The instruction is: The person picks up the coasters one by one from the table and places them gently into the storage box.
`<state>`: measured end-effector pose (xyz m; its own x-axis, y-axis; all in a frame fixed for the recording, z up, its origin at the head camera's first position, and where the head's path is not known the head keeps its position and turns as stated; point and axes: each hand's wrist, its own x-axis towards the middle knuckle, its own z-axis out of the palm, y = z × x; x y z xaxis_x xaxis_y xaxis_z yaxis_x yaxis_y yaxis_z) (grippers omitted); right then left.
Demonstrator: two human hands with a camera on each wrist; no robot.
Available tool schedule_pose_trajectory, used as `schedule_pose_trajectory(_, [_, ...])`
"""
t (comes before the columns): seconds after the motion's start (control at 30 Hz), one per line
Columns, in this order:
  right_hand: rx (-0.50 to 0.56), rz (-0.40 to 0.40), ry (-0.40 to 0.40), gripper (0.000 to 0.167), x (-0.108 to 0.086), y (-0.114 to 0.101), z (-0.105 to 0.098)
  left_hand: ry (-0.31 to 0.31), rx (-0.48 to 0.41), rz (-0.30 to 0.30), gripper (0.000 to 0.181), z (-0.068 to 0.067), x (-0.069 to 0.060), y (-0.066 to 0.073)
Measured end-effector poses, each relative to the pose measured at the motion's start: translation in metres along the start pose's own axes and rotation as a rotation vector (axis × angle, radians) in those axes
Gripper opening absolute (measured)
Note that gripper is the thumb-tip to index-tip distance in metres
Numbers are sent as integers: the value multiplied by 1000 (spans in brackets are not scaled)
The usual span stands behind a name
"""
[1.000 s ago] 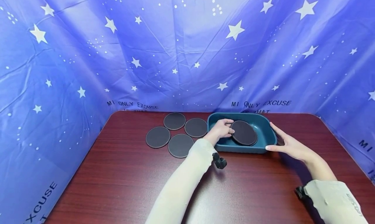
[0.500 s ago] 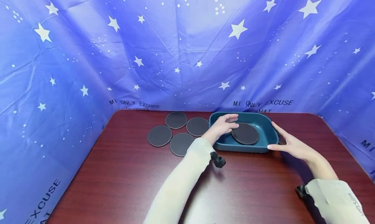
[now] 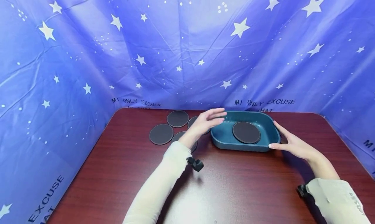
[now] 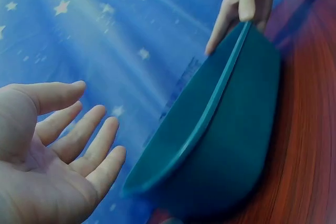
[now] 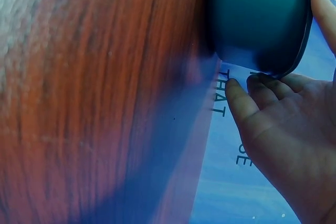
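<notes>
The tub [image 3: 240, 147] is gripped by the right hand [image 3: 295, 147]; its disc [image 3: 246, 132] seems placed. The left hand [image 3: 204, 121] was pulled toward nine o'clock, fingers apart.

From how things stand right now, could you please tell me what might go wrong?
The left hand is close to the left end of the teal container, so it might knock the rim. The right hand grips only the opposite end, so such a bump could swing the container round. In the head view, the left hand also overlaps two dark discs outside it, so a low reach might nudge them.
</notes>
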<state>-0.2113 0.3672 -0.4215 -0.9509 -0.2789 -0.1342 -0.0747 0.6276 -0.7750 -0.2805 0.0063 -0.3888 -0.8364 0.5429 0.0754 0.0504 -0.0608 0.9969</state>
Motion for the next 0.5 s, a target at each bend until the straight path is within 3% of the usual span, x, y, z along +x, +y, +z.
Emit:
schedule_pose_trajectory(0.17, [-5, 10, 6, 104, -2, 0, -2, 76, 53, 24, 48, -36, -22, 1])
schedule_pose_trajectory(0.5, [-1, 3, 2, 104, 0, 1, 0, 236, 46, -30, 54, -115, -75, -1])
